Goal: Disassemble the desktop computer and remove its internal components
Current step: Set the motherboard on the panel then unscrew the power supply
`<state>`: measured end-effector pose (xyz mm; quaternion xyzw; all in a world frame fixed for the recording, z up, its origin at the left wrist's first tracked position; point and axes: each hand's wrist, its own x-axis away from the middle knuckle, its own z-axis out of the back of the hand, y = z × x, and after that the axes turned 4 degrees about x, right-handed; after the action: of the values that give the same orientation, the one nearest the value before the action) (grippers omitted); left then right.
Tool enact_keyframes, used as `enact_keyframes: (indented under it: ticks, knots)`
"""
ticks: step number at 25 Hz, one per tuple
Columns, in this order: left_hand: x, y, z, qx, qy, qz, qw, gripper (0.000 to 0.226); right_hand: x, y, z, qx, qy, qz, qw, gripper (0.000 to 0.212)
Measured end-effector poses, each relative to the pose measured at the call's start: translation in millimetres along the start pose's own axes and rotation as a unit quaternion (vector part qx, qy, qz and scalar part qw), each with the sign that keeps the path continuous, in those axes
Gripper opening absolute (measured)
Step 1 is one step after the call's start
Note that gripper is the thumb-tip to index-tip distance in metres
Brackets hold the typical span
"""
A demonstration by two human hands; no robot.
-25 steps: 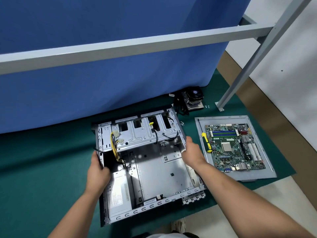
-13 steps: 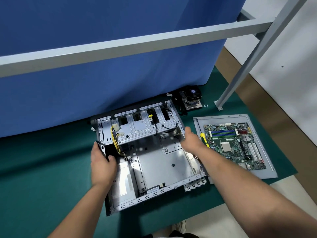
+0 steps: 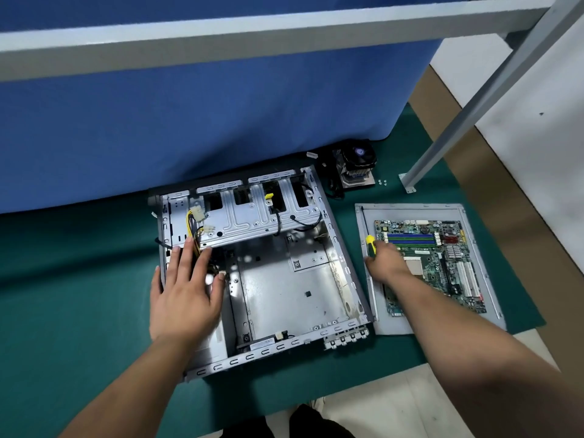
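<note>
Now the left hand [image 3: 185, 290] lies flat, fingers spread and straight, over the power supply at the left side of the open computer case [image 3: 278, 289], fingertips by the yellow cables [image 3: 191, 230]. The right hand [image 3: 387, 259] reaches across the case's right wall and curls its fingers round the yellow-handled screwdriver [image 3: 370, 245] on the grey side panel [image 3: 392, 325], beside the motherboard [image 3: 442, 260]. Bare green mat [image 3: 79, 279] stretches left of the case; the cooler fan [image 3: 355, 167] sits behind, near the blue cloth [image 3: 189, 128].
</note>
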<state>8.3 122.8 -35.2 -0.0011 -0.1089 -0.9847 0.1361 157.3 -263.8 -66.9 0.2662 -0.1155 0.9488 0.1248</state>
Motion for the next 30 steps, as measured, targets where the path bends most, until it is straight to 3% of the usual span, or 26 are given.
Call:
enact_keyframes:
  ticks: [5,10,12,14,19,24,27,30]
  knots:
    - [-1.1,-1.4,-3.6,-0.003,0.004,0.002,1.0,0.061,-20.1,-4.6,-11.2,0.065,0.043,-0.035,0.996,0.047]
    - [-1.5,-2.5,-8.7,-0.001,0.02,0.004,1.0,0.061,-24.5,-6.3,-9.0,0.064,0.044,-0.056,0.995,0.029]
    - [-3.6,-3.1,-10.2,0.003,0.026,0.002,1.0,0.06,-20.8,-5.1,-2.4,0.008,0.031,-0.048,0.998,0.014]
    - [-0.7,-4.0,-9.1,0.015,0.031,-0.003,0.999,0.06,0.0,-5.2,5.6,-0.089,0.045,-0.017,0.995,0.014]
    - [-3.2,-4.0,-6.6,0.026,0.023,-0.008,0.999,0.063,81.8,-25.9,28.9,-0.29,0.1,0.049,0.951,0.012]
    - [16.0,-3.4,16.7,0.142,0.018,-0.04,0.989,0.053,198.7,-46.9,2.1,-0.437,0.049,0.083,0.894,0.034]
    - [52.7,0.7,26.4,0.342,0.01,-0.013,0.939,0.033,264.1,-61.2,-49.5,-0.466,-0.029,0.119,0.876,0.025]
    - [100.3,20.2,32.0,0.558,0.004,0.071,0.827,0.021,309.2,-70.2,-101.8,-0.491,-0.1,0.135,0.855,0.019]
